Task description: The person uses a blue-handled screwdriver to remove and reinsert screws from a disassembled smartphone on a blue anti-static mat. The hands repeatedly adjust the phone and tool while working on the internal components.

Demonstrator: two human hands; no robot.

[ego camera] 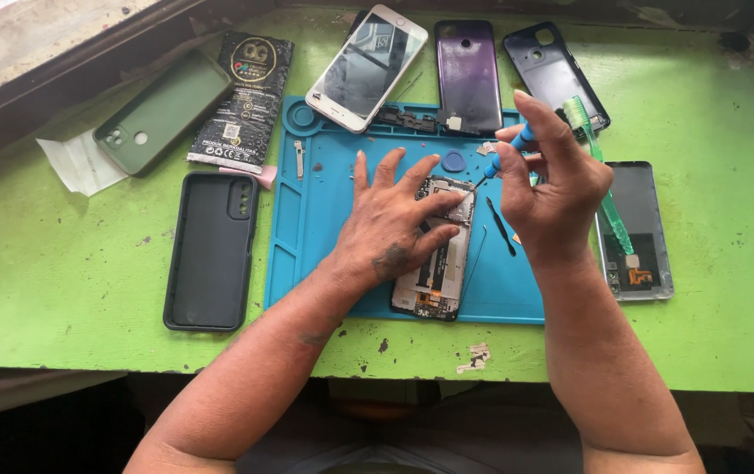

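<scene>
1. The left hand lies flat with fingers spread on the opened phone, pinning it to the blue repair mat. The phone sits near the mat's middle, its back off and inner parts bare.
2. The right hand pinches a blue-handled screwdriver, tip down at the phone's upper right corner.
3. Likely slips: the tip could jump off a small screw and scratch the board, since only fingertips steady it; a freed screw could roll off the mat onto the green table.
4. The black spudger lying on the mat just right of the phone could be knocked away by the right wrist.
5. A black flat packet with a round gold-and-white emblem and white label blocks lies just off the mat's upper left corner.
6. A white paper scrap lies further left of the mat, under a green phone case.
</scene>
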